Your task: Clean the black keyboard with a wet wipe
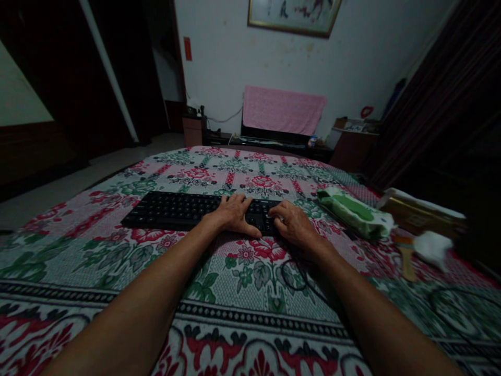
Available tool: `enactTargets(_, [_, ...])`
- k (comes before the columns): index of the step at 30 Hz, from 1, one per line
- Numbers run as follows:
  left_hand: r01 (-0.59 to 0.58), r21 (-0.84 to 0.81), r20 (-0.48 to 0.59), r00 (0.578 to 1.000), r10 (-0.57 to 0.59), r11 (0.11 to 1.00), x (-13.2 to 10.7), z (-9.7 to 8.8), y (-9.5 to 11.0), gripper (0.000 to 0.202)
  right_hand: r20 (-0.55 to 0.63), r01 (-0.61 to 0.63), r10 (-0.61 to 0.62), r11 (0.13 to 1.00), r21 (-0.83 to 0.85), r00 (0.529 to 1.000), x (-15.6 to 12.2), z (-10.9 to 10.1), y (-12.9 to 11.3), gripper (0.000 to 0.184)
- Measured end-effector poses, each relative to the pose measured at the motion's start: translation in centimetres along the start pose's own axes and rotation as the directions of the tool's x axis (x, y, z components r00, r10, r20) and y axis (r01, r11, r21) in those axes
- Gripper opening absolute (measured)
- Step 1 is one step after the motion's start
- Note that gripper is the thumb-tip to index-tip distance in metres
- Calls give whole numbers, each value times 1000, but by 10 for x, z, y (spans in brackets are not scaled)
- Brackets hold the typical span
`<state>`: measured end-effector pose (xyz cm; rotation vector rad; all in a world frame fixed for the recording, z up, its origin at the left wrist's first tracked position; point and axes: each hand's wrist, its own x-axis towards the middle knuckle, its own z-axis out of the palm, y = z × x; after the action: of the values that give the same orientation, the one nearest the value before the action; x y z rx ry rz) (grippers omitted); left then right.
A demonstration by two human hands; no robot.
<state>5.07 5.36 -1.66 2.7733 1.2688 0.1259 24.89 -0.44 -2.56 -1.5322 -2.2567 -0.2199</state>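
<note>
A black computer keyboard (pixel 168 210) lies flat on the flowered cloth. Spread over its right half is my left hand (pixel 234 213), palm down, with the thumb near the front edge. My right hand (pixel 294 223) is at the keyboard's right end, fingers curled and pressed together over the number keys. A small pale spot shows at those fingertips, too small to name. Below the right wrist a thin black cable (pixel 293 284) loops across the cloth.
To the right lie a green and white soft pack (pixel 354 211), a gold box (pixel 422 211), a flat brush with a wooden handle (pixel 407 263) and a crumpled white wad (pixel 432 249). A pink towel (pixel 282 110) hangs over a screen by the far wall.
</note>
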Motion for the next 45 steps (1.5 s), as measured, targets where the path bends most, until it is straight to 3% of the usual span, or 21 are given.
enactTargets(11, [-7,-36,-9,1000,7,999,0,1,-1,106,-122,-20,32,995,95,992,-6,5,9,22])
enactTargets(20, [-6,-28,-22,1000,6,1000,1,3,-2,107,-105,-114,118,993,39,988,-13,2,15,22])
enactTargets(27, [-10,-26,-5,1000,10,1000,-1,-1,1,108,-44,0,1,1000,19,999,-10,-1,5,23])
enactTargets(33, [6,-19,9,1000,-6,1000,-1,0,1,104,-75,-92,91,996,-17,993,-9,2,13,24])
enactTargets(40, [-10,-21,-4,1000,10,1000,-2,-2,1,103,-43,-21,21,1000,3,999,-9,1,8,24])
enactTargets(45, [-5,-18,-1,1000,5,1000,-1,-1,0,102,-57,-97,96,995,-18,994,-10,-4,11,25])
